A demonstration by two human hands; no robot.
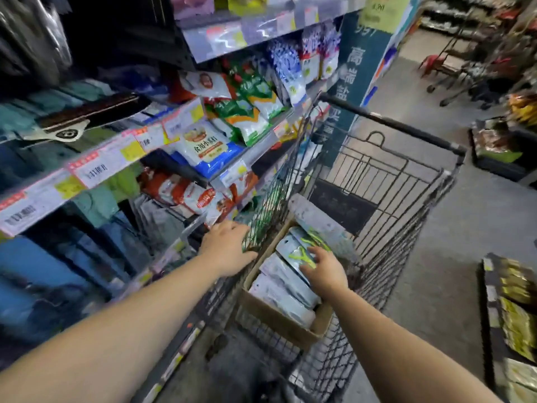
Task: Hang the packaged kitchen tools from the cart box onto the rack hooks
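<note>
A cardboard box sits in the black wire cart, filled with several pale blue packaged tools lying in a row. The topmost package shows a lime-green tool. My right hand lies on that package with fingers spread, touching it from above. My left hand is at the cart's left wire wall, outside the box, and its fingers curl round something green, seemingly a package. Motion blur hides how it is held. No rack hooks can be made out.
Shelves with bagged goods and price labels run along the left, close to the cart. The cart's handle bar is at the far end. The aisle floor lies to the right, with low product displays at the right edge.
</note>
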